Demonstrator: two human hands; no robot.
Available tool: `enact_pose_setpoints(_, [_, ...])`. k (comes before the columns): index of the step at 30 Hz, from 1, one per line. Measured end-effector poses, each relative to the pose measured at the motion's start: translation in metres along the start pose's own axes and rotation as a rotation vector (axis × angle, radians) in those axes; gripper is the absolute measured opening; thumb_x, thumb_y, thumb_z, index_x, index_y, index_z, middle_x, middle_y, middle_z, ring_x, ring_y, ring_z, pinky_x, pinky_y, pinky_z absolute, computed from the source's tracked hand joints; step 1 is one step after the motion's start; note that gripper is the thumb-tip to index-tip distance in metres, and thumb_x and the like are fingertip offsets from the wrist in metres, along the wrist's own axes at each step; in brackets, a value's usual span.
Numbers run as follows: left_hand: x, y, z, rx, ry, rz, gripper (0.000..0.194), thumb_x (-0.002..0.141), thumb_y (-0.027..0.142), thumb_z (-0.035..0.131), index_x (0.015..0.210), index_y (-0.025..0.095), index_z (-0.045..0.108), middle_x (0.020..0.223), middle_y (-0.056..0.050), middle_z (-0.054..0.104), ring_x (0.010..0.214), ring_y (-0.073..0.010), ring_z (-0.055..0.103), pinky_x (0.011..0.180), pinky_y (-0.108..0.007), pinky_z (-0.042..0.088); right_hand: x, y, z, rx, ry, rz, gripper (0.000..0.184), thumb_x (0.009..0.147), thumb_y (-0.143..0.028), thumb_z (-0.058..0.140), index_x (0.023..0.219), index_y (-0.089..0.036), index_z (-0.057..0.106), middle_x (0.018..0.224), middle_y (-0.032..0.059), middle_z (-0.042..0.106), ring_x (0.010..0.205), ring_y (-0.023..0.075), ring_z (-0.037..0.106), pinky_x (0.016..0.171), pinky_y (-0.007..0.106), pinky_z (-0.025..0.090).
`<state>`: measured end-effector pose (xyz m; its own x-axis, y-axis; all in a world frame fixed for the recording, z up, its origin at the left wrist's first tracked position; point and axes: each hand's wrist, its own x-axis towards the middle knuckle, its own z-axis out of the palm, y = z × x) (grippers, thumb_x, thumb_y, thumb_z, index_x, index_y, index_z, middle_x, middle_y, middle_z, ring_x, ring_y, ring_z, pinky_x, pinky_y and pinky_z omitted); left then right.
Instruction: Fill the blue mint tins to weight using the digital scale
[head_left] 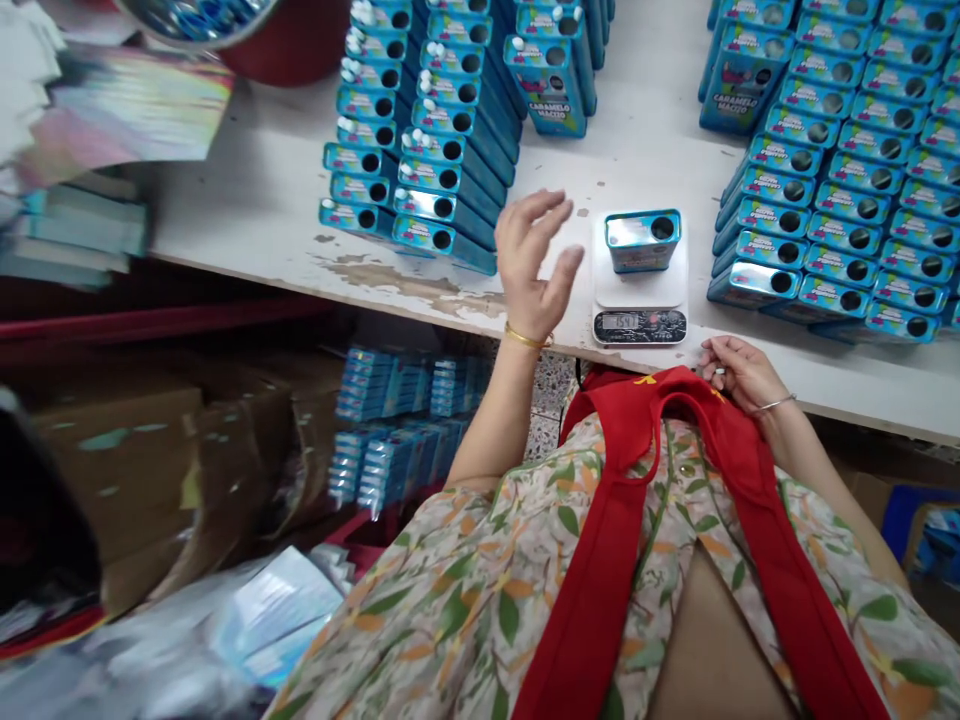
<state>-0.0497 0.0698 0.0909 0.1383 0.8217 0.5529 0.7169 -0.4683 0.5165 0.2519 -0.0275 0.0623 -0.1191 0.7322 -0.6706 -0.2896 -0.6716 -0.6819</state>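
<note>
A blue tin (643, 240) with a round hole in its top stands on a small white digital scale (639, 300) at the front edge of the white table (255, 190). My left hand (531, 262) hovers open just left of the scale, fingers spread, holding nothing. My right hand (739, 372) rests at the table's edge, right of the scale, fingers curled on something small and pale that I cannot identify, beside the red apron strap (675, 400).
Rows of blue tins (420, 150) stand left of the scale, and more blue tins (847, 170) fill the right side. Below the table lie stacked tins (397, 420), cardboard boxes (150, 470) and plastic wrap (247, 620). A red bowl (277, 40) sits at the back left.
</note>
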Motion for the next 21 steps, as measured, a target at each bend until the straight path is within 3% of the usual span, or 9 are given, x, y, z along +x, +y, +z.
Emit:
enact_pose_setpoints(2, [-0.004, -0.008, -0.004, -0.001, 0.036, -0.065, 0.049, 0.099, 0.062, 0.029, 0.125, 0.029, 0.053, 0.124, -0.005, 0.06, 0.122, -0.0188, 0.055, 0.107, -0.046, 0.046, 0.002, 0.002, -0.003, 0.016, 0.009, -0.006, 0.05, 0.058, -0.048, 0.091, 0.085, -0.014, 0.066, 0.07, 0.0028, 0.065, 0.054, 0.0085, 0.058, 0.041, 0.014, 0.041])
enact_pose_setpoints(6, [-0.004, -0.016, -0.006, 0.036, -0.083, -0.109, 0.05, 0.098, 0.065, 0.028, 0.128, 0.031, 0.049, 0.125, -0.005, 0.057, 0.123, -0.0201, 0.054, 0.105, -0.046, 0.045, 0.007, 0.007, -0.009, 0.043, -0.004, -0.006, 0.048, 0.06, -0.045, 0.09, 0.09, -0.014, 0.067, 0.073, 0.0037, 0.066, 0.056, 0.0089, 0.058, 0.041, 0.015, 0.041])
enact_pose_setpoints(12, [0.026, 0.001, 0.009, 0.057, -0.433, 0.101, 0.069, 0.088, 0.066, 0.05, 0.142, 0.024, 0.038, 0.13, -0.012, 0.056, 0.123, -0.0287, 0.051, 0.102, -0.046, 0.043, 0.01, 0.017, -0.01, 0.082, -0.011, -0.01, 0.047, 0.065, -0.045, 0.087, 0.091, -0.014, 0.064, 0.071, 0.0027, 0.065, 0.05, 0.0078, 0.054, 0.037, 0.014, 0.035])
enact_pose_setpoints(14, [0.045, 0.007, 0.019, 0.085, -0.568, 0.189, 0.058, 0.091, 0.056, 0.051, 0.136, 0.02, 0.045, 0.117, -0.011, 0.062, 0.11, -0.0278, 0.056, 0.095, -0.044, 0.045, 0.009, 0.019, -0.009, 0.097, -0.019, 0.008, 0.048, 0.065, -0.047, 0.087, 0.09, -0.014, 0.063, 0.07, 0.0022, 0.065, 0.049, 0.0074, 0.054, 0.037, 0.014, 0.034])
enact_pose_setpoints(16, [0.068, 0.011, 0.034, 0.119, -0.624, 0.248, 0.044, 0.092, 0.044, 0.051, 0.128, 0.018, 0.052, 0.107, -0.01, 0.064, 0.099, -0.0261, 0.058, 0.089, -0.041, 0.046, 0.009, 0.019, -0.009, 0.109, -0.025, 0.018, 0.049, 0.064, -0.048, 0.087, 0.089, -0.014, 0.062, 0.07, 0.0021, 0.065, 0.048, 0.0069, 0.053, 0.037, 0.014, 0.034])
enact_pose_setpoints(21, [0.137, 0.004, 0.097, 0.183, -0.562, 0.22, 0.037, 0.085, 0.027, 0.058, 0.121, 0.016, 0.056, 0.111, -0.012, 0.061, 0.1, -0.0275, 0.057, 0.089, -0.04, 0.046, 0.009, 0.021, -0.009, 0.145, -0.036, 0.026, 0.053, 0.062, -0.051, 0.087, 0.088, -0.014, 0.061, 0.07, 0.0019, 0.065, 0.048, 0.0072, 0.053, 0.035, 0.014, 0.032])
